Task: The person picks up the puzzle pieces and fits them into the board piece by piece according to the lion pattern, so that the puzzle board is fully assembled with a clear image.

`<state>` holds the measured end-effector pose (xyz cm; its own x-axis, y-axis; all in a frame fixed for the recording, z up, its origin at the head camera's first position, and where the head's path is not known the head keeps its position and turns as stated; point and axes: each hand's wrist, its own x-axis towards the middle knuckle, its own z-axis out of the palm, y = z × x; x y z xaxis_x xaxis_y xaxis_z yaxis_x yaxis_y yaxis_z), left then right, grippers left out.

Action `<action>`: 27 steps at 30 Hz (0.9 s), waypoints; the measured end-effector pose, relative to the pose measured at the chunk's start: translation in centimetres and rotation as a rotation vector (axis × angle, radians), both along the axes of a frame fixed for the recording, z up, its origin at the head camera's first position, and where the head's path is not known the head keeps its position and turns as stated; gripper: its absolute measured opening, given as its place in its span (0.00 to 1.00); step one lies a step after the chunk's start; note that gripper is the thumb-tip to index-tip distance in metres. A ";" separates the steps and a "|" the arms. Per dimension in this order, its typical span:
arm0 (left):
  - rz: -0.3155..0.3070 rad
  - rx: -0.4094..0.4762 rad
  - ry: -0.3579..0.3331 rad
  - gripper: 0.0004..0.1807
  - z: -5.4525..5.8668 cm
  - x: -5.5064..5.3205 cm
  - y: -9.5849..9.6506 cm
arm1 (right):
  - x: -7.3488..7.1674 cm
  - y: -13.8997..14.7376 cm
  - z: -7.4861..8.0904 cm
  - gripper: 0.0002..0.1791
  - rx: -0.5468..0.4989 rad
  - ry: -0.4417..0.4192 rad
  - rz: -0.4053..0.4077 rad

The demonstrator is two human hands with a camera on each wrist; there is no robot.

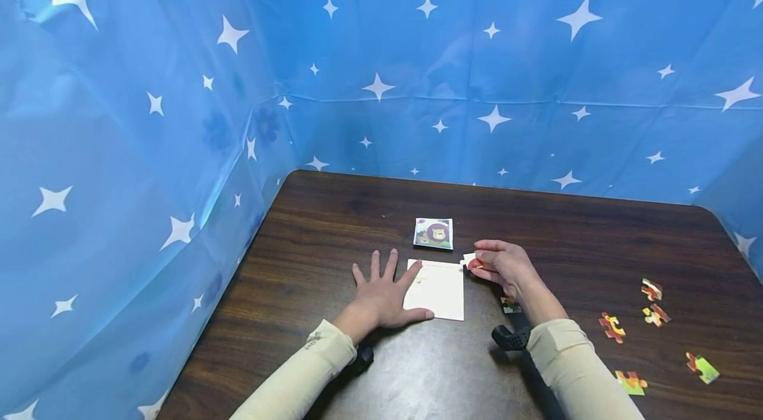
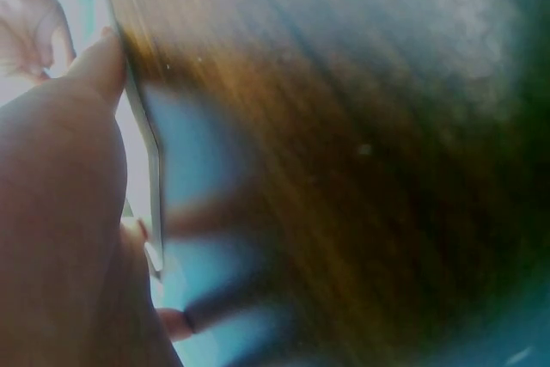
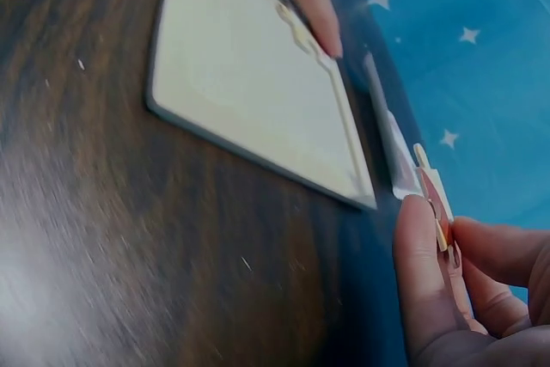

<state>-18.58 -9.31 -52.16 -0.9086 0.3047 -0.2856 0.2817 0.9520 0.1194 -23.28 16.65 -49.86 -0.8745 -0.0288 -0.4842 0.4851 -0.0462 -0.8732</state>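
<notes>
My left hand is spread with straight fingers, its thumb and index finger resting on a white puzzle board with a thin raised rim. Beside a left fingertip, the right wrist view shows a wavy jigsaw outline on the board; the finger partly covers it. Just off the board's far right corner, my right hand pinches a white-and-red puzzle piece between thumb and fingers. That piece is held edge-on in the right wrist view. Behind the board lies a square lion picture card.
Several loose puzzle pieces lie on the right of the dark wooden table, among them a red-yellow piece and a green-red piece. Another piece sits partly under my right wrist. A blue starry curtain hangs behind.
</notes>
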 end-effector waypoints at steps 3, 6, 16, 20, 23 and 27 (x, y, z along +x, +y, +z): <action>0.003 -0.005 -0.002 0.56 0.0 -0.1 0.1 | 0.1 -0.8 -0.3 0.23 0.004 -0.008 -0.005; 0.010 -0.004 -0.006 0.55 0.0 -0.2 0.1 | 0.2 -1.7 -0.5 0.21 0.020 -0.013 -0.003; 0.012 -0.008 0.001 0.56 0.0 0.0 0.2 | 0.7 -5.0 -0.8 0.18 0.033 -0.011 0.030; 0.011 -0.011 0.010 0.56 0.0 0.0 0.2 | 1.0 -6.2 -0.8 0.16 0.050 0.021 0.049; 0.008 -0.016 0.018 0.56 0.0 0.1 0.2 | 1.2 -6.8 -0.9 0.16 0.064 0.041 0.055; 0.009 -0.020 0.022 0.57 0.0 0.1 0.1 | 1.4 -7.0 -0.7 0.15 0.085 0.072 0.052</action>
